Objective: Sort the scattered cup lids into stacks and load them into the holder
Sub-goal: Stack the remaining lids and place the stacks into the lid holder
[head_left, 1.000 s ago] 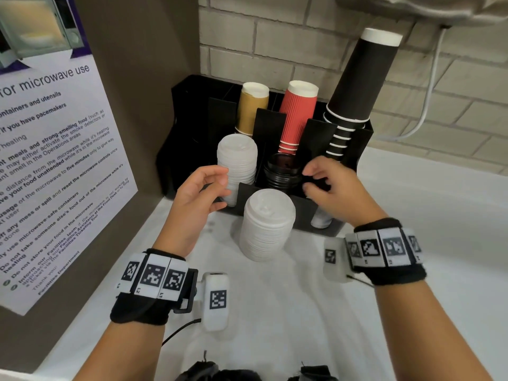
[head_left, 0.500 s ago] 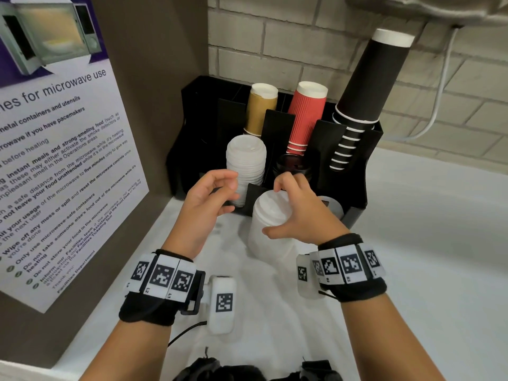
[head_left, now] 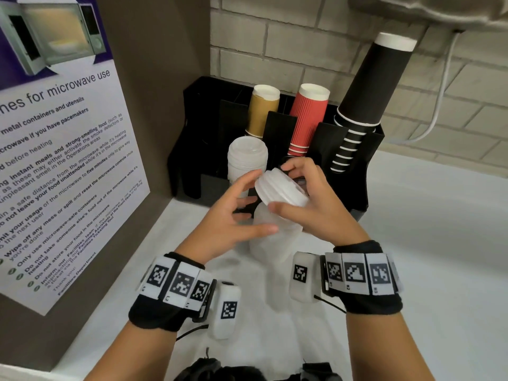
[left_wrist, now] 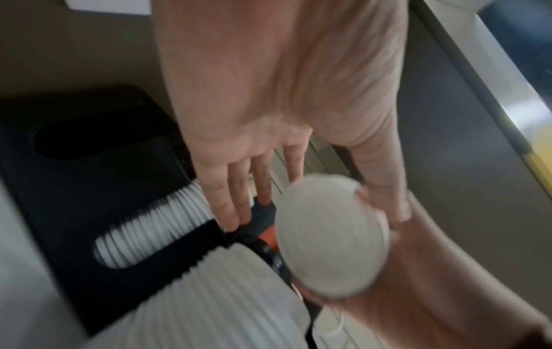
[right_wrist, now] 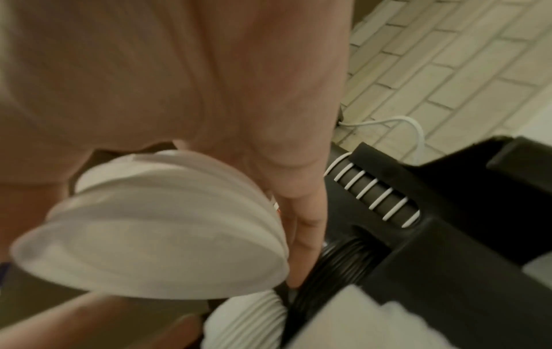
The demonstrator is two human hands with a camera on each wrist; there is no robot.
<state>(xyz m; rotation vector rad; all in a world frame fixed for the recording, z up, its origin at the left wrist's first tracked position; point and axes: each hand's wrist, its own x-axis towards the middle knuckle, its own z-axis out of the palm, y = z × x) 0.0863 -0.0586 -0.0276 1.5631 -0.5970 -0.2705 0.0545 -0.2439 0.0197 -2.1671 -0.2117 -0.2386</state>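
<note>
While the right hand (head_left: 316, 204) curls thumb and fingers round a short stack of white ribbed plastic lids (head_left: 280, 189), tilted with its axis leaning left, the left hand (head_left: 231, 221) spreads relaxed beside it above a taller white lid stack (head_left: 270, 243) on the counter. Behind, the black plastic holder (head_left: 354, 171) keeps another lid stack (head_left: 247, 160) and paper cups. Left wrist view: straight fingers (left_wrist: 230, 196), the lids' round face (left_wrist: 328, 236). Right wrist view: lids (right_wrist: 167, 224) gripped, blurred.

Matt white plastic lids (head_left: 280, 188); black plastic holder (head_left: 360, 166); ribbed red paper cups (head_left: 308, 119).
</note>
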